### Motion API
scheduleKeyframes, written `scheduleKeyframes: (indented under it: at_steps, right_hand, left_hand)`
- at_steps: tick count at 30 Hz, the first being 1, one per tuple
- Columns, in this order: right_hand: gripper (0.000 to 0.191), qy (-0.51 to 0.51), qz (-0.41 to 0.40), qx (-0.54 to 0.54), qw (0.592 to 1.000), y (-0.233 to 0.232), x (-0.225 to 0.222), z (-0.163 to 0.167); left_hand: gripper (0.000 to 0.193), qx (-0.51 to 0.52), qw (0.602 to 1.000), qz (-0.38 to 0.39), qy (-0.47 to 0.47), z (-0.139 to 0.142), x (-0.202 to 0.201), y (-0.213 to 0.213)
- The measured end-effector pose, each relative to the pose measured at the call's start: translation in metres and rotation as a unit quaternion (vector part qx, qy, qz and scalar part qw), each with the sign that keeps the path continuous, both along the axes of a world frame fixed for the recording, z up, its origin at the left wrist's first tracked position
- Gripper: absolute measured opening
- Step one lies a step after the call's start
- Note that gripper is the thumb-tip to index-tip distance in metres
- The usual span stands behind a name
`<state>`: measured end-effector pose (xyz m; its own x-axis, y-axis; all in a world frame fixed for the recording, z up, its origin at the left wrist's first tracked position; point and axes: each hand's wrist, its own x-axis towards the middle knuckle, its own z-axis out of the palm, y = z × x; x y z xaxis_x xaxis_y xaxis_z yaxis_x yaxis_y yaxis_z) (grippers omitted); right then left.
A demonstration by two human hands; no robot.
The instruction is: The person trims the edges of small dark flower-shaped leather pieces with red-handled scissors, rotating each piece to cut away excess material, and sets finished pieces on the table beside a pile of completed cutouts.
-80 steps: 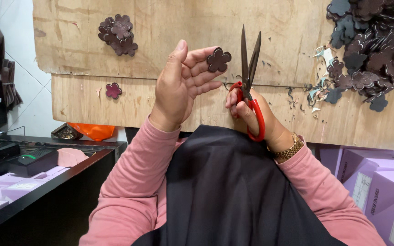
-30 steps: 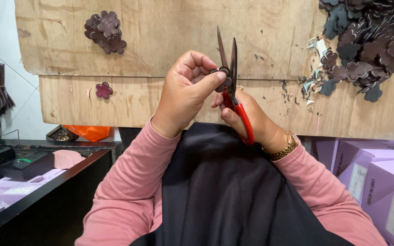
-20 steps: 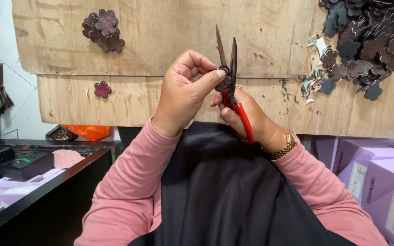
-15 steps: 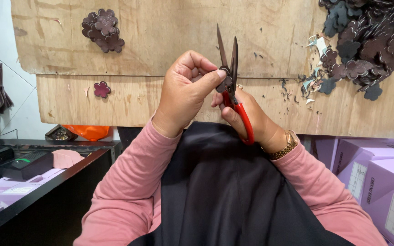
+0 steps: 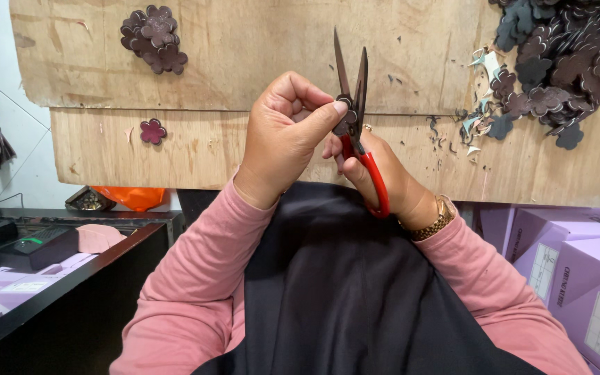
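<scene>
My left hand (image 5: 287, 132) pinches a small dark brown flower-shaped leather piece (image 5: 345, 123) between thumb and fingers, pressed right against the scissor blades. My right hand (image 5: 383, 177) grips red-handled scissors (image 5: 355, 104), blades pointing up and slightly apart, with the piece at their base. Both hands hover over the near edge of a wooden board (image 5: 258, 149). The flower piece is mostly hidden by my thumb and the blades.
A small pile of dark flower cut-outs (image 5: 153, 38) lies at the board's far left, a single maroon flower (image 5: 152, 130) below it, a large heap (image 5: 564, 62) with scraps at the far right. Purple boxes (image 5: 578, 271) stand at right, a black counter (image 5: 64, 271) at left.
Earlier my left hand held the flower piece up, apart from the scissors. It has since brought the piece to the blades, and both hands have stayed nearly still for the last second.
</scene>
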<state>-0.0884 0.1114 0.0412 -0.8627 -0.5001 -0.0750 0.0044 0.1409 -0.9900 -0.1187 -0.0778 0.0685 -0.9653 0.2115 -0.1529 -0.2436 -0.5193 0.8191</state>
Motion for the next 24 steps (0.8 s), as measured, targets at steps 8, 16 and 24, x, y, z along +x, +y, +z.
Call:
scheduleKeyframes:
  at_steps: [8, 16, 24]
  right_hand:
    - [0.071, -0.001, -0.02, 0.004, 1.0, 0.0004, 0.0017, 0.005]
    - [0.071, -0.014, -0.023, -0.012, 1.0, 0.0002, 0.0015, 0.0014]
    - [0.071, -0.016, -0.001, -0.018, 1.0, 0.0015, 0.0024, -0.0024]
  left_hand:
    - [0.015, -0.017, 0.999, 0.015, 0.025, -0.0009, 0.0005, 0.0047]
    - [0.016, -0.02, 0.999, 0.02, 0.019, 0.0015, 0.0009, 0.0063]
    - [0.017, -0.03, 0.999, 0.026, 0.022, -0.0008, 0.0023, 0.0057]
